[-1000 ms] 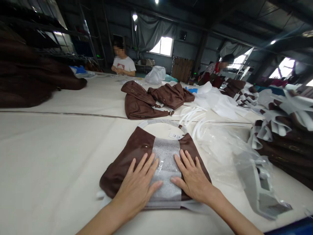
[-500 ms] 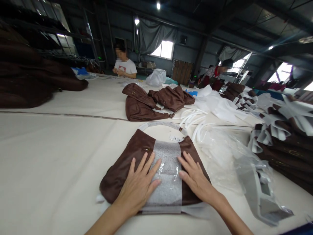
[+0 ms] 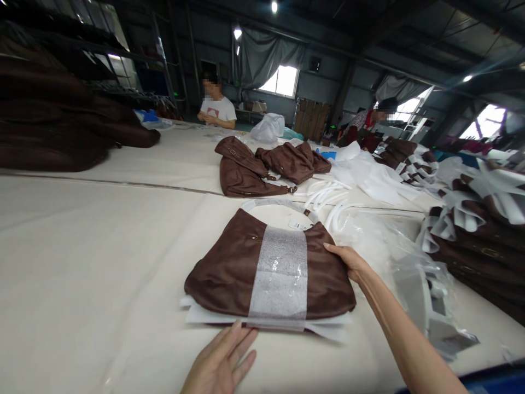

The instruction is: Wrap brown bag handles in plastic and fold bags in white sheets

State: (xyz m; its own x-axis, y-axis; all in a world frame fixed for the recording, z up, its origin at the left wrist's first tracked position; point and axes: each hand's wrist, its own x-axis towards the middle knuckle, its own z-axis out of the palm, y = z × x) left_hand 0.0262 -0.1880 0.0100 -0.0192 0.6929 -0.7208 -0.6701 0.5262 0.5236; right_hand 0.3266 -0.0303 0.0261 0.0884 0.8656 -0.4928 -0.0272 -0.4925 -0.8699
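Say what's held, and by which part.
Right hand grips brown leather-look handbag by its right side edge, thumb on top; left hand at its lower edge, hold unclear.

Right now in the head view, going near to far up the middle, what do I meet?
Left hand → banded brown bag → loose brown bags → whitish plastic bundle → bright window.

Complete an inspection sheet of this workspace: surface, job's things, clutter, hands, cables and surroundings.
Surface: cream tabletop, crossed by a dark line.
Job's things: brown handbag lying flat, translucent band across its middle.
Clutter: white curved tubes, clear plastic, more brown bags.
Hands: left hand open at the handbag's near edge, contact unclear; right hand at its right edge, thumb on top, fingers hidden.
Cables: nothing seen.
Surroundings: person in white shirt, another person, window.
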